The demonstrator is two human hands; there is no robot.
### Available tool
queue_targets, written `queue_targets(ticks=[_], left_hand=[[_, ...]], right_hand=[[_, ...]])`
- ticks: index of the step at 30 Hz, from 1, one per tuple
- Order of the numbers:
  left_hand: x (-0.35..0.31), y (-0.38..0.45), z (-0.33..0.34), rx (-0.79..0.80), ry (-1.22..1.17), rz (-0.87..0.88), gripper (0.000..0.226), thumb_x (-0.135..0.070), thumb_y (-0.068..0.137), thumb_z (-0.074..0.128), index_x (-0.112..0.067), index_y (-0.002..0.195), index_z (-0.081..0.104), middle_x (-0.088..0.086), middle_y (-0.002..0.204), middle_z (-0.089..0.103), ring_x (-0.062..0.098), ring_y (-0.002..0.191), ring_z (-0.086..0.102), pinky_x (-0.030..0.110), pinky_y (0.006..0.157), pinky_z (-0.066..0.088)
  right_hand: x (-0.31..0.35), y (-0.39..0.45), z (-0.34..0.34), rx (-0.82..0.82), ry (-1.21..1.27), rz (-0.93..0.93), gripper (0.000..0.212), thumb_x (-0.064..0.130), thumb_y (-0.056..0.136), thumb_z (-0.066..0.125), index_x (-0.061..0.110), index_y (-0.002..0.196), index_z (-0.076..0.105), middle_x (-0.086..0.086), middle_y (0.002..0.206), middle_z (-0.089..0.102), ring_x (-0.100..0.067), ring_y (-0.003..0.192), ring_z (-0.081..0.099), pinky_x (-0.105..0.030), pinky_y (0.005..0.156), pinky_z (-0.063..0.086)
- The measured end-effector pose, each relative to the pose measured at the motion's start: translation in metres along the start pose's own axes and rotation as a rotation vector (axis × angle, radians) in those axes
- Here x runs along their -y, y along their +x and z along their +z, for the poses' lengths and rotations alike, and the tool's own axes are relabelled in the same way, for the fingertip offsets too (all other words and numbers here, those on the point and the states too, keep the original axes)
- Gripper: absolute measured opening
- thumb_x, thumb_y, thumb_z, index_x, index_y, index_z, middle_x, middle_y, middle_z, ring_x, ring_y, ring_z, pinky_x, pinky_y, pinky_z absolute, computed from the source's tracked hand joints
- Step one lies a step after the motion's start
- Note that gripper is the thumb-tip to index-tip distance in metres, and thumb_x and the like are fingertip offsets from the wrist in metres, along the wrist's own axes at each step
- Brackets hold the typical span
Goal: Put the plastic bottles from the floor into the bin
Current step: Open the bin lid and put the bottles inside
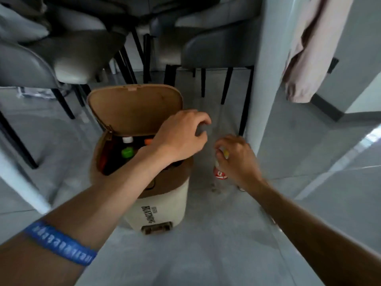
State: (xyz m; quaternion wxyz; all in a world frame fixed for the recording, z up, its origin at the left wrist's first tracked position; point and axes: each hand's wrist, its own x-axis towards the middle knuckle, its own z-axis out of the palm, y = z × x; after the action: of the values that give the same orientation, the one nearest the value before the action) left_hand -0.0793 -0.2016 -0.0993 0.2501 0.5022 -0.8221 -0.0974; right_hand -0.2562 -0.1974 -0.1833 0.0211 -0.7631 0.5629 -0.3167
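Observation:
A cream bin [162, 207] with a brown top stands on the grey floor, its brown lid [134, 108] swung up. Several bottles stand inside; a green cap [127, 152], a white cap [127, 139] and an orange cap [148, 141] show. My left hand [181, 135] reaches across the bin's opening to its right rim, fingers curled with nothing visible in them. To the right of the bin, my right hand [237, 159] grips the top of an upright clear bottle with a red label [220, 174] standing on the floor.
Grey padded chairs with black legs [206, 52] crowd the space behind the bin. A pale pillar [266, 79] rises just right of the bottle, with pink cloth [309, 48] hanging beyond it. A white table leg [22, 182] slants at the left.

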Motion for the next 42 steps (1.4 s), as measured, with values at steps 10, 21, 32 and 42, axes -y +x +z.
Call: queue_targets(ticks=[10, 21, 32, 42], left_hand=[[-0.039, 0.043, 0.169, 0.444, 0.247, -0.182, 0.087, -0.024, 0.085, 0.063, -0.028, 0.156, 0.012, 0.005, 0.167, -0.003, 0.034, 0.149, 0.014, 0.053, 0.113, 0.031], [-0.024, 0.027, 0.193, 0.321, 0.199, -0.132, 0.044, -0.013, 0.088, 0.06, -0.015, 0.132, 0.053, 0.007, 0.134, 0.052, 0.032, 0.121, 0.048, 0.044, 0.093, 0.048], [-0.064, 0.021, 0.041, -0.032, -0.11, -0.001, 0.039, -0.029, 0.078, 0.076, -0.021, 0.111, 0.057, 0.001, 0.107, 0.067, 0.022, 0.098, 0.061, 0.038, 0.083, 0.05], [0.0, -0.02, -0.186, -0.227, -0.061, -0.198, 0.032, -0.025, 0.079, 0.08, -0.025, 0.108, 0.067, -0.007, 0.099, 0.067, -0.001, 0.083, 0.06, 0.018, 0.068, 0.046]], right_hand=[[-0.168, -0.129, -0.004, 0.464, -0.15, 0.792, 0.067, 0.033, 0.081, 0.067, 0.024, 0.14, 0.037, -0.009, 0.137, 0.05, -0.035, 0.117, 0.054, -0.042, 0.091, 0.05], [-0.199, -0.219, 0.036, 0.732, -0.122, 0.702, 0.114, 0.012, 0.076, 0.067, 0.039, 0.151, -0.016, -0.008, 0.144, 0.036, -0.029, 0.095, 0.062, -0.035, 0.067, 0.056], [-0.104, -0.1, -0.04, -0.075, 0.229, 0.576, 0.046, 0.016, 0.076, 0.079, 0.028, 0.111, 0.05, -0.007, 0.101, 0.064, -0.027, 0.082, 0.062, -0.04, 0.071, 0.051], [0.079, 0.019, -0.104, -0.35, 0.615, -0.03, 0.046, 0.03, 0.088, 0.065, 0.037, 0.125, 0.037, 0.023, 0.109, 0.05, -0.007, 0.096, 0.063, -0.025, 0.077, 0.058]])
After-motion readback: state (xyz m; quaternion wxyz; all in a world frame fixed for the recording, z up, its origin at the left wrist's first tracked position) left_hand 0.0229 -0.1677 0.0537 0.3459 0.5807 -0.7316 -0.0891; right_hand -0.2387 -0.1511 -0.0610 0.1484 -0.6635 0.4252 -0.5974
